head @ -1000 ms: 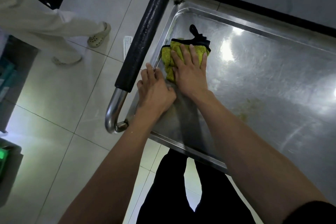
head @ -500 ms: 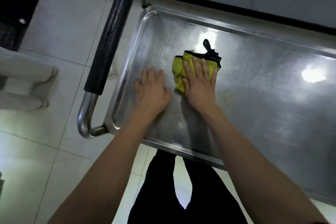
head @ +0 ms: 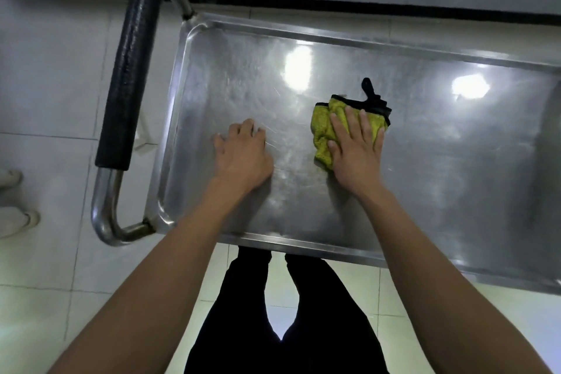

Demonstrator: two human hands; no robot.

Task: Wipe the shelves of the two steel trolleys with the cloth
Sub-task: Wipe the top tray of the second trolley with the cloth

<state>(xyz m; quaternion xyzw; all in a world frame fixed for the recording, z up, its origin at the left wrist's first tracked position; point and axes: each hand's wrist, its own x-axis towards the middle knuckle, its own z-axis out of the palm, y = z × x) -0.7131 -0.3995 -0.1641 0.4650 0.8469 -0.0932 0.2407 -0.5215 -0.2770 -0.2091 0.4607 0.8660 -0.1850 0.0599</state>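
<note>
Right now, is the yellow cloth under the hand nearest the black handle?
No, the cloth lies under the right hand, while the left hand, nearer the handle, rests on bare steel.

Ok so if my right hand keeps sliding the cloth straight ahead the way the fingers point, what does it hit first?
The right hand, flat on the yellow-green cloth with black trim, points toward the far side of the steel trolley shelf. Only bare steel seems to lie ahead, so it would probably first meet the shelf's raised far rim.
</note>
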